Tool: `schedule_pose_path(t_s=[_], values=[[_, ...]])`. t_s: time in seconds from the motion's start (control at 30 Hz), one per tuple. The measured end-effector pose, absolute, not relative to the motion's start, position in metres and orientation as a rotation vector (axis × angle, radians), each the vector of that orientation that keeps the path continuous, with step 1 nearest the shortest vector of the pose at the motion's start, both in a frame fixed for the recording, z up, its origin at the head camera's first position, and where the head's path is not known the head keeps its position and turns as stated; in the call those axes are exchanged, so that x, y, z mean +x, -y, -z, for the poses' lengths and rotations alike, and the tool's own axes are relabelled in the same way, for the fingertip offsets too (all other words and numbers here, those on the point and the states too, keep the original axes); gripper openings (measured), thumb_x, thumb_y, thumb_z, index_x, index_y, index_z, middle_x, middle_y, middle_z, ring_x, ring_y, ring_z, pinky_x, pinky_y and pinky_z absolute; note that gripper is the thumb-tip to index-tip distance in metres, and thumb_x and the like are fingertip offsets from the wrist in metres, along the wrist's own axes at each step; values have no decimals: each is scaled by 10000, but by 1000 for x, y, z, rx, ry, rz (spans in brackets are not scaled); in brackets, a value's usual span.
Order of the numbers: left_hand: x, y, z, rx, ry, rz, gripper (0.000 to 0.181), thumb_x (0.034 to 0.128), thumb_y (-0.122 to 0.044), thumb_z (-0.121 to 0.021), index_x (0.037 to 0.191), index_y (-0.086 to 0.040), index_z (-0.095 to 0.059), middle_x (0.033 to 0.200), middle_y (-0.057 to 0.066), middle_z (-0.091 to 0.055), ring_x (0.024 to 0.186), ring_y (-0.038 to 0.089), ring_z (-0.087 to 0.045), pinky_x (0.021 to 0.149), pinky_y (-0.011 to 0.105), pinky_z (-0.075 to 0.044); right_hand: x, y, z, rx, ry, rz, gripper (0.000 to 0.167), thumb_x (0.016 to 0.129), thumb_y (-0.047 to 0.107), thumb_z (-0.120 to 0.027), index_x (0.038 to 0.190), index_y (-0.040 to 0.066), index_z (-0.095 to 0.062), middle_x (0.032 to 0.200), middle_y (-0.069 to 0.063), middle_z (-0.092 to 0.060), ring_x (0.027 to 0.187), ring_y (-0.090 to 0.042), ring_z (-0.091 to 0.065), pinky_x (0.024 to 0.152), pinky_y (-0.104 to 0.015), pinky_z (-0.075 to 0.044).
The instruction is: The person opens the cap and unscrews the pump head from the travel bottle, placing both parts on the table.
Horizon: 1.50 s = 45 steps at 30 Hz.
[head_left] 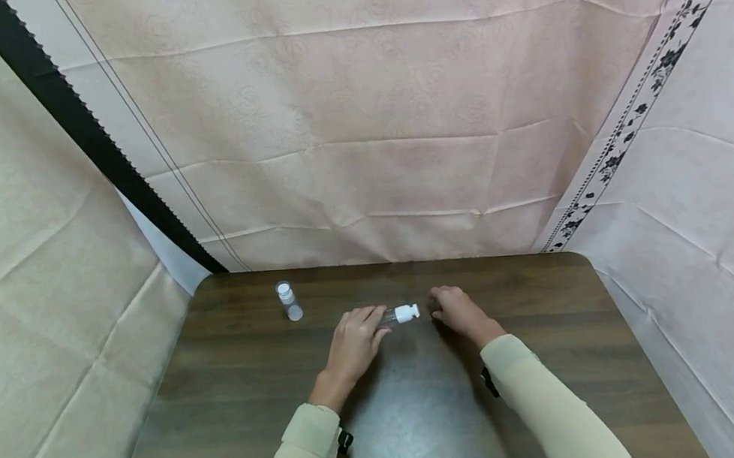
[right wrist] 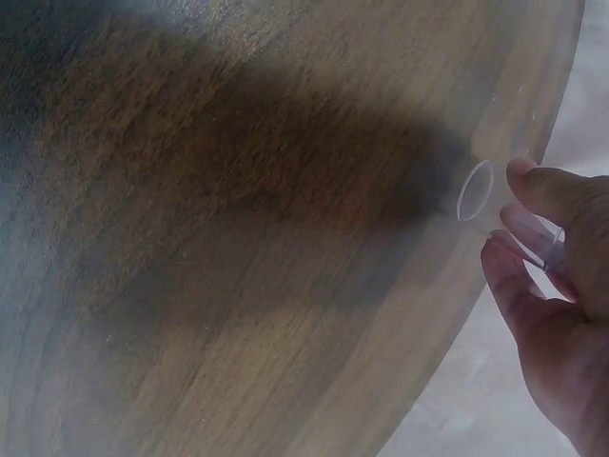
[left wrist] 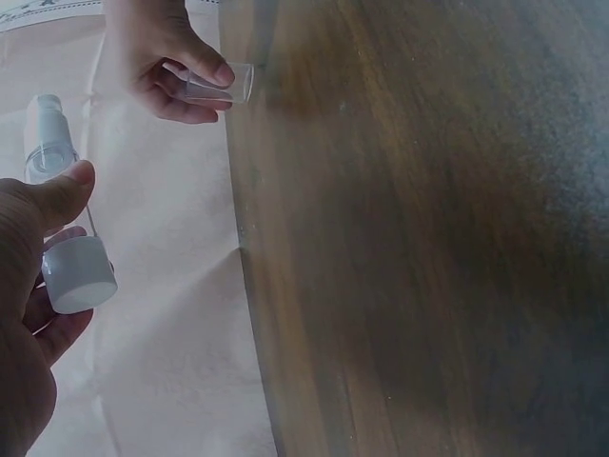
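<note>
Pump bottle [head_left: 400, 316], gripped in the left hand [head_left: 352, 336] over the far half of the table [head_left: 240, 425], with thumb across the clear body and fingers behind. Lies just to the left of the right hand [head_left: 461, 313], apart by a narrow gap from pump end to fingers. Nearest to the left hand, being in its hold. Points with its pump end rightward, toward the right hand, and with its white base [left wrist: 81, 276] on the wrist side of the left thumb; runs with its long axis roughly side to side, slightly slanted, in the head view. Cannot tell whether touching the table or lifted off. In the right hand, held between thumb and fingers, a clear cap [left wrist: 242, 84], rim jutting past the fingertips. In the left wrist view, set about crosswise to the bottle, not in line with the pump. By judgement, an approach of one to the other to turn on that gap and angle. Well to the left, near the back edge, a second bottle [head_left: 289, 302], untouched.
</note>
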State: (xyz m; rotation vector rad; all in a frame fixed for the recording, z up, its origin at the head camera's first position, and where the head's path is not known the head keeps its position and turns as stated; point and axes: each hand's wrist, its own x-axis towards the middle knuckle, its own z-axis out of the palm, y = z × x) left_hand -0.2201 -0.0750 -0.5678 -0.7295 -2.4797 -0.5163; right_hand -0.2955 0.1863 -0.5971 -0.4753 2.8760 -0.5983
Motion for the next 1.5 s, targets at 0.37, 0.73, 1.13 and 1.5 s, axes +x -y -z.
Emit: schedule_pose_path(t_s=[0.37,0.73,1.13,1.5], values=[[-218,73,571,-733,2471,543,416,840,-210,-873,1209,-72,-741,1124,77,-768,1005,217,-731,875,390,-593,-296,-185,601,-519,-2875,611,121,948,35,-730,1018,94,-651,994,-74,-649,926,-229,-630,797,-392,-573],[-219,71,574,-758,2447,528,399,864,-243,-849,1213,-83,-740,1121,65,-766,1007,206,-728,864,384,-588,-288,-190,605,-463,-2864,681,540,996,132,-699,1486,46,-488,1455,-217,-524,1371,-427,-478,1077,-565,-471],[-219,68,574,-770,2424,524,394,859,-239,-851,1203,-82,-741,1108,63,-763,990,211,-721,831,371,-582,-276,-202,590,-586,-2966,808,621,942,140,-770,1495,57,-499,1476,-213,-525,1366,-440,-480,1090,-601,-444],[-222,64,573,-765,2438,517,398,867,-246,-849,1216,-90,-739,1122,51,-758,999,199,-708,838,356,-564,-261,-196,575,-594,-3003,835,637,940,203,-780,1504,102,-502,1530,-168,-493,1404,-390,-472,1109,-593,-440]])
